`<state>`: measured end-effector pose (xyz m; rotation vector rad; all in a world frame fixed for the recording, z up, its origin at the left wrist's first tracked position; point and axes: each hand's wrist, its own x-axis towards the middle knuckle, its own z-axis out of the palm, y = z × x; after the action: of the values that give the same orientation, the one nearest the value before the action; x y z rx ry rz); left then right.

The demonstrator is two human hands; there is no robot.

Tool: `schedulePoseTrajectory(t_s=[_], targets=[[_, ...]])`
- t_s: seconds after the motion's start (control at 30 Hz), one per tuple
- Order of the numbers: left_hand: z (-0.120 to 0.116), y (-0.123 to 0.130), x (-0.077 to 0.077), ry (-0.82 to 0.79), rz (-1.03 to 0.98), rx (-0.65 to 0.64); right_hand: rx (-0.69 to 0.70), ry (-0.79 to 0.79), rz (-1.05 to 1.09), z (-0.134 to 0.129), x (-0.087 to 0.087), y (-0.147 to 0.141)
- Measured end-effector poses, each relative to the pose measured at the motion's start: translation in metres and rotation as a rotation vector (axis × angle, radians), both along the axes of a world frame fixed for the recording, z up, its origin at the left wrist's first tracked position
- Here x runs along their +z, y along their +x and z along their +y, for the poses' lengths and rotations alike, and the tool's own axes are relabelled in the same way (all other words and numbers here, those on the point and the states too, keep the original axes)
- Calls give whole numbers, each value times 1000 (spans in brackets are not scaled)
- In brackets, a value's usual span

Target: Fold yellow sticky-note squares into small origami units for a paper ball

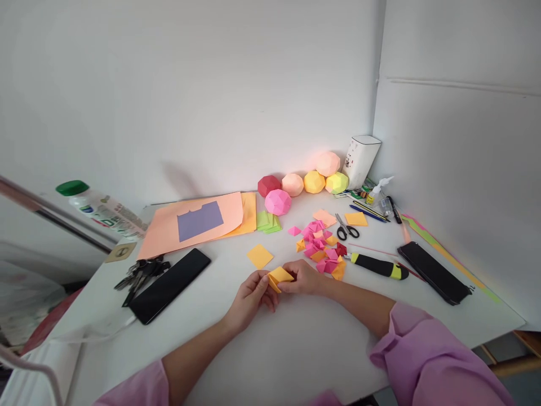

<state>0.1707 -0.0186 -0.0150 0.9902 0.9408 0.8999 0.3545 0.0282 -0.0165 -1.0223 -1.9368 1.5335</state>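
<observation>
A folded yellow-orange paper piece (280, 276) is held between both hands above the white table (296, 344). My left hand (253, 293) pinches its left side, thumb on top. My right hand (303, 277) grips its right edge with fingers closed. Just behind the hands lies a flat yellow paper square (260, 256). To the right is a heap of small folded pink, orange and red paper pieces (316, 243), close to my right hand. Faceted paper balls (278, 202) in several colours stand against the wall.
Scissors (347, 229), a cutter (380, 267) and a black case (433, 273) lie right. Left are a black phone (170, 286), keys (143, 272), large orange sheets (163, 228) and a green-capped bottle (103, 211). Green squares (267, 221) lie behind; a white container (362, 160) stands in the corner.
</observation>
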Motion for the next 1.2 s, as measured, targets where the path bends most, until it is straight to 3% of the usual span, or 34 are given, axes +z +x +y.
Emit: schedulePoseTrajectory(t_s=[0.2,0.33,0.47,0.6,0.83,1.07,1.2], targets=[[-1,0,-7,82,113,-37,-80,74,-85,-5,2,-7],[-1,-1,-9,64,91,-5,-75,46,-16,-5,5,-5],[1,0,-4,39,122,-47,-32,-29,57,-5,8,-1],[0,2,4,26,183,-45,14,62,82,-6,7,-1],[-1,-1,1,-9,63,59,44,141,32,-4,9,-2],[2,-1,-4,26,20,29,95,264,19,-7,6,-3],[4,-2,-3,-53,-35,77,38,233,66,-11,0,0]])
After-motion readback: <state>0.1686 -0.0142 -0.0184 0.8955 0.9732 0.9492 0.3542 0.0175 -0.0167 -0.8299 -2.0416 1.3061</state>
